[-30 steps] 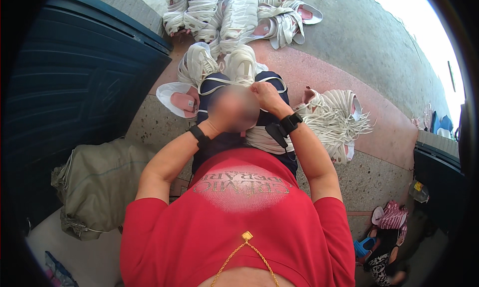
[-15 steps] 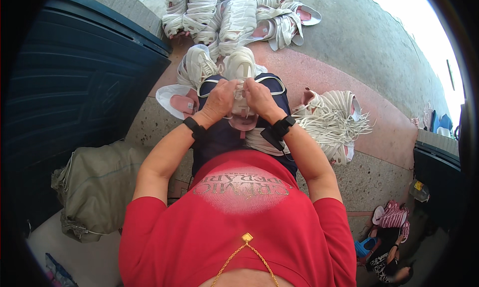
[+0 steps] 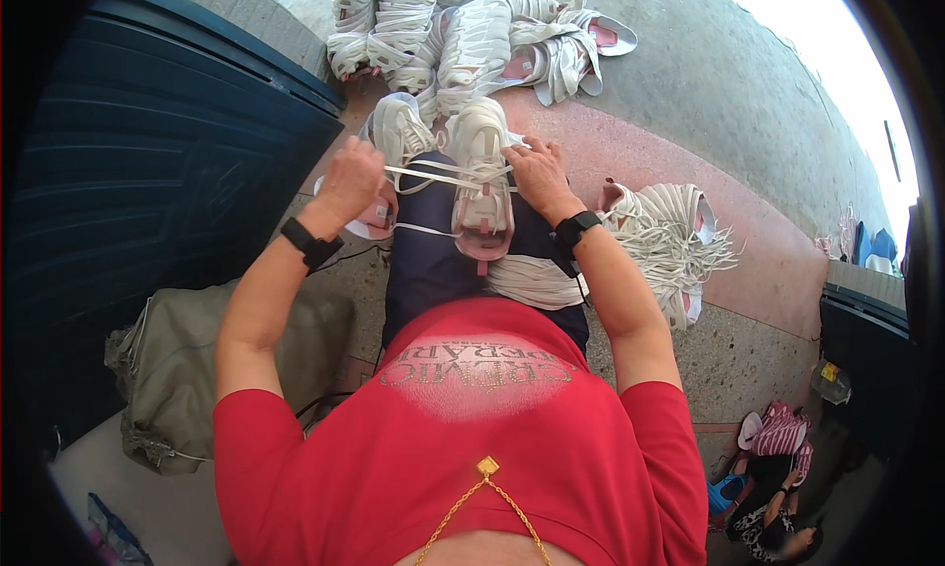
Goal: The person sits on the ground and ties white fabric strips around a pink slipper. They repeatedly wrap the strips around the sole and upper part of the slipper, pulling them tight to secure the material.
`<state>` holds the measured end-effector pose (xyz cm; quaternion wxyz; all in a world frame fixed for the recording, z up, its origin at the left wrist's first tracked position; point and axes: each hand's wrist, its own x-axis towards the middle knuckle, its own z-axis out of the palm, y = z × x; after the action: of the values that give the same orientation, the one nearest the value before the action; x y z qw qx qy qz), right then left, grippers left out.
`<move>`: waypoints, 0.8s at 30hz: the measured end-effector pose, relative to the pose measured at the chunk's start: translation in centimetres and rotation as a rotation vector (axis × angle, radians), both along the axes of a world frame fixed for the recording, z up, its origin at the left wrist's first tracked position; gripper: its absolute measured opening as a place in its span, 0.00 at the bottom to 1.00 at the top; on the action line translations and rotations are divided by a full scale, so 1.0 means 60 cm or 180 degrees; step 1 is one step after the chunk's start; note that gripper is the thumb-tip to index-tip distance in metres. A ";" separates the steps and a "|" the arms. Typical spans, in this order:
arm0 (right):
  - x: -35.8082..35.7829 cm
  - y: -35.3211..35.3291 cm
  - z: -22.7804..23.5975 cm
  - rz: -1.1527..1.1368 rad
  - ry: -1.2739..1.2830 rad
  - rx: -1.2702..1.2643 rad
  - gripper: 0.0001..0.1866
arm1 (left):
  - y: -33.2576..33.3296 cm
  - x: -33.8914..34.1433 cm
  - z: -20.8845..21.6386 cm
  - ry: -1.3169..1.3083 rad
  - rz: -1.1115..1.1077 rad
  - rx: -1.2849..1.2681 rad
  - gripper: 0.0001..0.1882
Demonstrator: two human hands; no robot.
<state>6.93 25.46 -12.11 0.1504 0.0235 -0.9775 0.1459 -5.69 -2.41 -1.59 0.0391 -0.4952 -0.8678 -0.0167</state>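
A white and pink sneaker [image 3: 482, 212] lies across my thighs, its toe pointing away from me and its pink-lined opening towards me. My left hand [image 3: 352, 179] is closed on a white shoelace [image 3: 428, 176], which runs taut from the shoe out to the left. Close to the shoe's right side, my right hand [image 3: 541, 177] pinches the lace at its fingertips. Another stretch of lace loops loosely left from the shoe, near its opening. A bundle of white laces [image 3: 539, 283] rests on my lap beside the shoe's heel.
More white sneakers [image 3: 472, 49] are piled beyond my knees, and one pair [image 3: 399, 133] sits by my left knee. To the right lie stacked sneakers with trailing laces [image 3: 664, 241]. A dark blue door [image 3: 167, 143] and a khaki sack [image 3: 236, 369] flank my left. Another person [image 3: 768, 507] is at lower right.
My hands have moved apart from over the shoe, the left farther out, drawing the lace taut. The shoe's tongue and lacing now show between them.
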 end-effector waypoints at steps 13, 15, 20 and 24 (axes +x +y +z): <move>0.032 -0.049 0.035 -0.0439 -0.0824 -0.0639 0.09 | -0.346 -0.133 0.065 0.0790 0.2931 0.1989 0.11; 0.048 -0.039 0.037 -0.0490 -0.0895 -0.0715 0.09 | -0.314 -0.136 0.074 -0.0890 0.3589 0.3891 0.11; 0.062 -0.027 0.037 -0.0364 -0.0617 -0.1282 0.10 | -0.329 -0.146 0.106 -0.3232 0.2109 0.5530 0.09; 0.079 -0.037 0.055 -0.0401 -0.0888 -0.1516 0.10 | -0.265 -0.152 0.088 -0.2533 0.3011 0.3854 0.10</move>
<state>11.67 23.22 -8.81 0.0244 -0.0936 -0.9265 0.3637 -14.80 -18.32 3.71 -0.0078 0.0666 -0.7737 -0.6301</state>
